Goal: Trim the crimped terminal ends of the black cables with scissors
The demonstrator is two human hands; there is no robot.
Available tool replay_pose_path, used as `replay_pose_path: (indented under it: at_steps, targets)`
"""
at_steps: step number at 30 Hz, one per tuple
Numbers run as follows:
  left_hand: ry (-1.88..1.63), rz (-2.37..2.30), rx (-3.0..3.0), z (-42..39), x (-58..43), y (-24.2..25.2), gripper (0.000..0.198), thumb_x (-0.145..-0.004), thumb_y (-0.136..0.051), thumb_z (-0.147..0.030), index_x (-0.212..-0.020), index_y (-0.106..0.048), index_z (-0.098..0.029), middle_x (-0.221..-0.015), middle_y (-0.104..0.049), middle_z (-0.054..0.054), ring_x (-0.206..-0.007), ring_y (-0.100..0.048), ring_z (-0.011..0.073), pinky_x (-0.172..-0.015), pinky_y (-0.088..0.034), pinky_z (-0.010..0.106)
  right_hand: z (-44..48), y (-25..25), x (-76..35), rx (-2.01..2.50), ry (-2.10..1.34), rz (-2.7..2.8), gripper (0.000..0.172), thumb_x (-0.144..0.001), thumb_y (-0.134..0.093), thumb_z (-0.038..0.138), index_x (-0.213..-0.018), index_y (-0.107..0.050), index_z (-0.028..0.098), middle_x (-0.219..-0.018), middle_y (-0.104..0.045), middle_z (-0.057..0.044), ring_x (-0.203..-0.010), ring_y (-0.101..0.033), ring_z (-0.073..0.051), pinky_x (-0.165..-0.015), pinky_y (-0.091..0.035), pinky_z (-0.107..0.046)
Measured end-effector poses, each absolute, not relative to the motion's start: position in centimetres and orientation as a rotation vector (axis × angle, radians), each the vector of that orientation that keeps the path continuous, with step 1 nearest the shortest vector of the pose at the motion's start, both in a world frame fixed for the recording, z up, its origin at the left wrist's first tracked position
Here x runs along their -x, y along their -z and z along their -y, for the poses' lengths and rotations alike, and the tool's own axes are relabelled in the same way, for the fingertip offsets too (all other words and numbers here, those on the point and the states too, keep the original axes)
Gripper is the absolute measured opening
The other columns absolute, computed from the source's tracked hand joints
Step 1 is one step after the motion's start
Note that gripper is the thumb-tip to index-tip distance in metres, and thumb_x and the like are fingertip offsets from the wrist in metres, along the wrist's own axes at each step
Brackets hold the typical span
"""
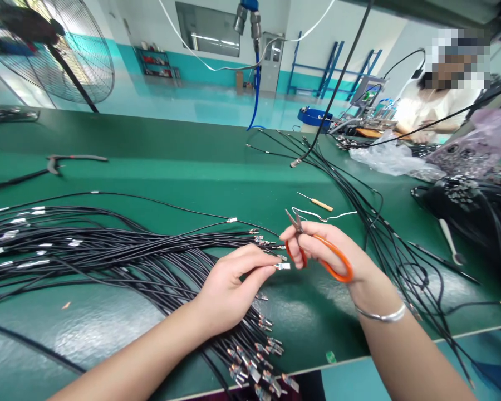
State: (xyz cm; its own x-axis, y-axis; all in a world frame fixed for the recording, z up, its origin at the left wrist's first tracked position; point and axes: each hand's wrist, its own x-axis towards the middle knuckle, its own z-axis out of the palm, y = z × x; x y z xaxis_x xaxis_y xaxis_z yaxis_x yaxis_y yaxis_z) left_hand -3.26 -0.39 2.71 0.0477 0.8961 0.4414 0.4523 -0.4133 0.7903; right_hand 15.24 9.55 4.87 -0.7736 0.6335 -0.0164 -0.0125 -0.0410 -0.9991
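Observation:
My left hand (234,287) pinches a cable end (283,267) with a small white and metal tip, just above a thick bundle of black cables (150,245). To its right, my right hand (329,250) holds orange-handled scissors (338,267), fingers wrapped around the handles. The scissor blades point up and away from the cable end, slightly parted. More cable ends with metal terminals (250,365) lie below my left hand, near the front edge. Part of the held cable is hidden behind my left hand.
On the green table (158,159) lie pliers (54,164), a yellow-handled pick (321,204) and a white string (338,216). Loose black cables (359,206) and plastic bags (396,159) are at right. One cable hangs from above. A person (438,106) sits beyond; a fan (67,50) stands back left.

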Motion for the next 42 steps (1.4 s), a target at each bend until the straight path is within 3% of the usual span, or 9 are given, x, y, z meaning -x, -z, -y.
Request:
replay_pose_path:
  at_steps: [6, 9, 33, 42]
  targets:
    - [-1.139, -1.239, -1.954, 0.8, 3.9, -3.0, 0.020, -0.088, -0.052, -0.016, -0.090, -0.071, -0.020, -0.079, -0.066, 0.001, -0.075, -0.061, 0.0136, -0.070, -0.050, 0.025, -5.3, -5.1, -19.1, 0.841, -2.195, 1.899, 0.041, -0.083, -0.059, 0.052, -0.091, -0.067, 0.012, -0.047, -0.052, 0.003, -0.036, -0.042, -0.007, -0.036, -0.031, -0.019]
    - [-1.070, -1.213, -1.995, 0.9, 4.0, -3.1, 0.020, -0.089, -0.051, -0.017, -0.090, -0.071, -0.020, -0.078, -0.065, 0.001, -0.076, -0.060, 0.0137, -0.072, -0.048, 0.025, -3.8, -5.5, -19.7, 1.029, -2.276, 1.902, 0.039, -0.082, -0.060, 0.051, -0.088, -0.068, 0.013, -0.045, -0.050, 0.004, -0.033, -0.040, -0.006, -0.032, -0.030, -0.017]
    - [-0.985, -1.157, -2.071, 1.1, 4.5, -3.1, 0.021, -0.090, -0.050, -0.017, -0.092, -0.070, -0.015, -0.084, -0.065, 0.004, -0.082, -0.059, 0.0141, -0.076, -0.046, 0.025, -2.9, -5.3, -18.0, 1.019, -2.232, 1.932, 0.039, -0.086, -0.056, 0.048, -0.086, -0.068, 0.010, -0.041, -0.047, 0.007, -0.029, -0.037, -0.004, -0.030, -0.029, -0.015]
    - [-0.998, -1.162, -2.058, 1.1, 4.5, -3.1, 0.021, -0.090, -0.050, -0.016, -0.091, -0.070, -0.015, -0.083, -0.065, 0.003, -0.081, -0.059, 0.0132, -0.077, -0.045, 0.024, -2.9, -5.8, -17.7, 1.166, -2.145, 2.025, 0.045, -0.082, -0.057, 0.055, -0.084, -0.068, 0.012, -0.042, -0.046, 0.007, -0.030, -0.037, -0.004, -0.031, -0.031, -0.016]
